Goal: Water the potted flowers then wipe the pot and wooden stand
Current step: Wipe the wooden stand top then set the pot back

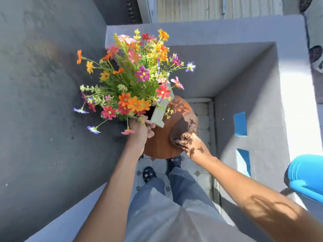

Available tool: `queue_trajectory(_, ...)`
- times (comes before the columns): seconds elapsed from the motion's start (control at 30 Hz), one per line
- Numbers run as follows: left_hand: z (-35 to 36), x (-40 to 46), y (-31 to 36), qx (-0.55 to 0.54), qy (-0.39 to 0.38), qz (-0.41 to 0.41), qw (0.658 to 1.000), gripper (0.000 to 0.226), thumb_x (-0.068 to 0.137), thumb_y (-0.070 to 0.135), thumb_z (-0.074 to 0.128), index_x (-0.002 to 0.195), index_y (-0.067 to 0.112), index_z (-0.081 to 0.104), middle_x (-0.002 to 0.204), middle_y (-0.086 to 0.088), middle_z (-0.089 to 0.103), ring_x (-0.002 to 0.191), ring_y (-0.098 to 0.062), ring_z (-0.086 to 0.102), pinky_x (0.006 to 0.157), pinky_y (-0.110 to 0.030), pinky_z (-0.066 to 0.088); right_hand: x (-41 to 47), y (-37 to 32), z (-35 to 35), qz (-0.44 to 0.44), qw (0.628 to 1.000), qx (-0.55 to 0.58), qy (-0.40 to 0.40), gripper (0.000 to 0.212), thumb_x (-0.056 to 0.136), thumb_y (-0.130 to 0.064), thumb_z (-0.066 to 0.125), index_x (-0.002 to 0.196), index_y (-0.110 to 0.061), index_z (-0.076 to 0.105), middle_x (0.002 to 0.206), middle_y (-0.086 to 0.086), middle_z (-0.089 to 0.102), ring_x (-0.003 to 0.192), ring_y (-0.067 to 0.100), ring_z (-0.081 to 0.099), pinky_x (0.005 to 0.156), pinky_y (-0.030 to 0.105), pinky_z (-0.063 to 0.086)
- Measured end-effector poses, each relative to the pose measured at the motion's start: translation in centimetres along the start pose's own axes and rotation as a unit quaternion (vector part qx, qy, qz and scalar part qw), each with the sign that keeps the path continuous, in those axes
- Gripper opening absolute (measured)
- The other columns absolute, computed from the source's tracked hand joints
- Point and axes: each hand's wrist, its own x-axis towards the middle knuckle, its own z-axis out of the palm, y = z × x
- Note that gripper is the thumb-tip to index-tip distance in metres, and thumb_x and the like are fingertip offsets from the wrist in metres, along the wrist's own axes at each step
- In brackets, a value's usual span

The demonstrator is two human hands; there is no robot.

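Blue jeans [174, 198] stand on tiled floor [201, 119]. Left hand [139, 131] grips the square white pot [160, 114] of flowers [134, 75], tipped. Right hand [190, 143] presses a fuzzy brown cloth [185, 126] flat on the round wooden stand [159, 144].

Grey plastered walls [43, 84] enclose a narrow corner. Floor [201, 110]: pale tiles with small dark diamond insets. Strong sunlight on right-hand ledge [297, 110]; remainder in shade. Two blue tape strips [240, 124] on right wall. Pale slatted surface [192, 9] beyond top edge.
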Motion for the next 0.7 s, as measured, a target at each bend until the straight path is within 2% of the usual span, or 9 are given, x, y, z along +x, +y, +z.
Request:
queue_trajectory(0.07, -0.2, -0.5, -1.5, 0.029, 0.012, 0.006, 0.999, 0.015, 0.092, -0.002, 0.036, 0.087, 0.004, 0.049, 0.073, -0.013, 0.049, 0.036, -0.006, 0.042, 0.033, -0.02, 0.027, -0.1, 0.0, -0.4, -0.041, 0.997, 0.061, 0.025, 0.035, 0.091, -0.005, 0.047, 0.113, -0.03, 0.056, 0.137, 0.008, 0.049, 0.118, 0.016, 0.042, 0.106, 0.034, 0.035)
queue_trajectory(0.13, 0.1, -0.9, -2.6, 0.046, 0.032, 0.006, 0.998, 0.02, 0.092, -0.003, 0.035, 0.081, 0.006, 0.049, 0.067, -0.01, 0.048, 0.047, -0.011, 0.042, 0.035, -0.02, 0.026, 0.3, 0.5, 0.0, -0.017, 0.991, 0.064, 0.112, 0.04, 0.084, -0.003, 0.05, 0.115, -0.023, 0.064, 0.126, 0.011, 0.056, 0.117, 0.029, 0.047, 0.1, 0.041, 0.044)
queue_trajectory(0.27, 1.3, -1.4, -4.3, 0.055, 0.079, -0.028, 0.995, 0.032, 0.097, -0.002, 0.033, 0.072, 0.012, 0.046, 0.065, -0.009, 0.047, 0.053, -0.015, 0.035, 0.044, -0.025, 0.025, 0.4, -1.2, -0.4, 0.049, 0.954, 0.229, 0.189, 0.04, 0.088, 0.001, 0.056, 0.117, -0.024, 0.07, 0.116, 0.005, 0.054, 0.108, 0.024, 0.049, 0.091, 0.034, 0.047)
queue_trajectory(0.33, 1.3, -2.0, -5.7, 0.076, 0.078, -0.023, 0.994, 0.032, 0.097, 0.003, 0.034, 0.071, 0.015, 0.046, 0.065, -0.006, 0.048, 0.055, -0.016, 0.036, 0.051, -0.029, 0.023, 0.5, -2.6, -1.3, 0.098, 0.899, 0.353, 0.242, 0.032, 0.092, 0.001, 0.058, 0.114, -0.019, 0.071, 0.106, 0.0, 0.052, 0.102, 0.023, 0.055, 0.091, 0.033, 0.049)
queue_trajectory(0.4, 1.3, -2.5, -7.0, 0.106, 0.059, -0.034, 0.992, 0.028, 0.097, 0.014, 0.039, 0.07, 0.019, 0.047, 0.068, -0.002, 0.049, 0.056, -0.013, 0.039, 0.051, -0.027, 0.027, 0.1, -4.0, -2.4, 0.133, 0.818, 0.486, 0.276, 0.032, 0.092, 0.005, 0.057, 0.114, -0.014, 0.07, 0.104, -0.002, 0.052, 0.1, 0.022, 0.06, 0.091, 0.024, 0.05)
queue_trajectory(0.47, 1.9, -2.6, -7.8, 0.12, 0.053, -0.024, 0.991, 0.016, 0.08, 0.026, 0.042, 0.072, 0.017, 0.052, 0.072, -0.006, 0.05, 0.056, -0.013, 0.042, 0.049, -0.026, 0.029, -0.6, -4.7, -3.2, 0.166, 0.774, 0.527, 0.308, 0.027, 0.094, -0.001, 0.059, 0.116, -0.013, 0.068, 0.105, -0.002, 0.053, 0.1, 0.017, 0.059, 0.089, 0.022, 0.047)
queue_trajectory(0.57, 3.1, -2.6, -9.0, 0.101, 0.079, 0.009, 0.992, 0.028, 0.066, 0.025, 0.034, 0.078, 0.013, 0.056, 0.084, -0.017, 0.056, 0.063, -0.026, 0.05, 0.057, -0.034, 0.034, -2.0, -4.9, -4.1, 0.2, 0.768, 0.514, 0.326, 0.028, 0.096, -0.018, 0.059, 0.123, -0.01, 0.065, 0.115, -0.001, 0.054, 0.105, 0.012, 0.057, 0.094, 0.019, 0.041)
queue_trajectory(0.67, 4.1, -4.2, -9.3, 0.128, 0.029, 0.026, 0.991, 0.012, 0.082, 0.029, 0.038, 0.079, 0.022, 0.047, 0.086, -0.013, 0.058, 0.079, -0.032, 0.057, 0.073, -0.044, 0.048, -3.6, -4.2, -4.2, 0.227, 0.771, 0.479, 0.353, 0.031, 0.096, -0.02, 0.058, 0.124, -0.006, 0.063, 0.115, -0.001, 0.054, 0.106, 0.009, 0.055, 0.092, 0.004, 0.038)
queue_trajectory(0.7, 4.4, -4.6, -9.4, 0.128, 0.015, 0.02, 0.991, 0.013, 0.086, 0.03, 0.039, 0.08, 0.023, 0.048, 0.085, -0.01, 0.057, 0.081, -0.033, 0.058, 0.076, -0.045, 0.049, -4.1, -4.0, -4.1, 0.231, 0.768, 0.473, 0.364, 0.03, 0.096, -0.018, 0.059, 0.123, -0.005, 0.064, 0.113, -0.001, 0.054, 0.105, 0.01, 0.056, 0.095, 0.008, 0.04)
